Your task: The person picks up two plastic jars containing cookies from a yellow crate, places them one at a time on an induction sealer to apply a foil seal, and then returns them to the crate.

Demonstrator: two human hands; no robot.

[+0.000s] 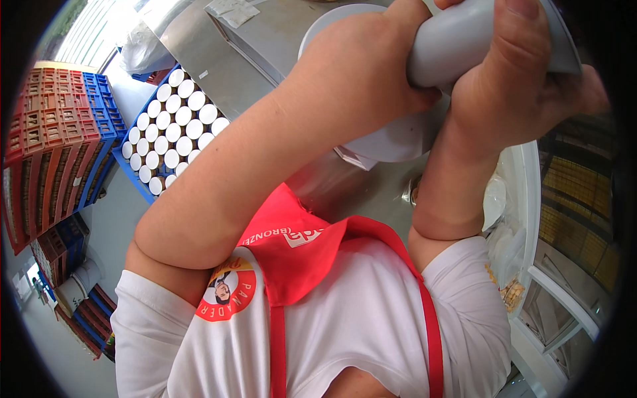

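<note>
Both hands are raised at the upper right around a grey rounded vessel [458, 45] with a flared rim. My left hand [405, 54] reaches across from the left and closes about the vessel's near end; most of its fingers are hidden behind it. From the other side my right hand [517, 94] grips the vessel, thumb laid over the top and fingers partly under the rim. The inside of the vessel cannot be seen. Below my left forearm shows a wide, round white basin [388, 142], partly covered by the arm.
A metal worktop [343, 194] lies before me. At left, a blue crate [142, 184] holds several white-lidded jars [173, 132], near stacked red crates [54, 114] and blue crates [104, 114]. At right stand a glass-fronted cabinet [572, 189] and clear plastic bags [505, 248].
</note>
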